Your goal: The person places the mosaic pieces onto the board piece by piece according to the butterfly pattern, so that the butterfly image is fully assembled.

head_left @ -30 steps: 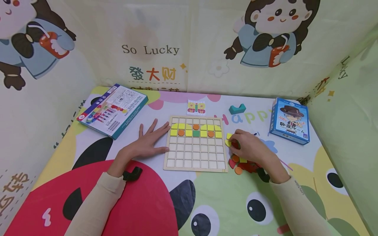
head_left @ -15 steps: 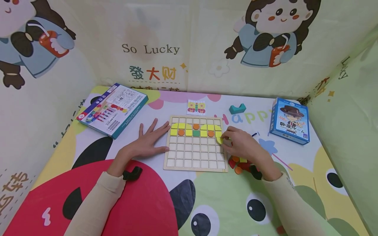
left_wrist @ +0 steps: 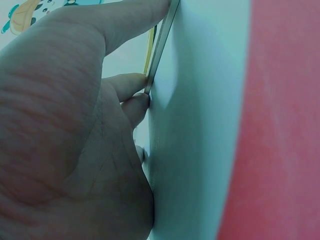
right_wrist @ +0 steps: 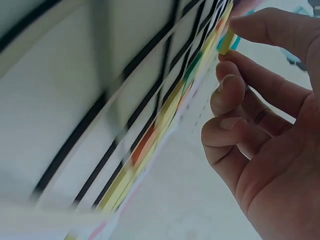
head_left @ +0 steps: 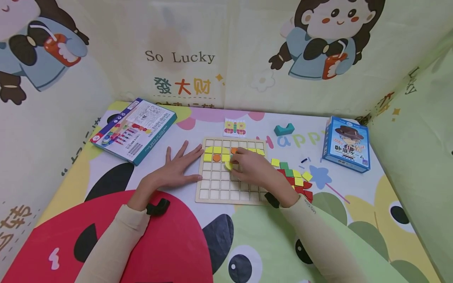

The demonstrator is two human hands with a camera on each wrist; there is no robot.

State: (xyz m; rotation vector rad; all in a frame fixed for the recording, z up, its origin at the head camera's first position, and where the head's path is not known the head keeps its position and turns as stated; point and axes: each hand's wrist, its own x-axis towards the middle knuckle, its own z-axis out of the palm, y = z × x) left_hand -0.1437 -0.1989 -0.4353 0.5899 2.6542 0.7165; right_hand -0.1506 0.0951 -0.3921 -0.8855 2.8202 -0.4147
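My right hand (head_left: 253, 169) pinches a yellow tile with a rounded edge (head_left: 228, 166) between thumb and index finger, above the middle of the wooden grid board (head_left: 214, 184). In the right wrist view the yellow tile (right_wrist: 227, 42) shows edge-on at the fingertips, while the other fingers are curled. Yellow tiles, orange discs (head_left: 216, 158) and a green tile fill parts of the board's upper rows; the right hand covers some of them. With fingers spread, my left hand (head_left: 173, 169) rests on the table, its fingertips and thumb touching the board's left edge.
Loose red, green and yellow tiles (head_left: 298, 181) lie right of the board, partly behind the right forearm. A butterfly pattern card (head_left: 234, 127) lies behind the board, with a teal block (head_left: 284, 129) to its right. Boxes stand at back left (head_left: 136, 131) and right (head_left: 347, 145).
My right hand has picked up the yellow tile beside the board and carried it left over the grid's middle, uncovering the loose tiles. The left hand has stayed at the board's edge.
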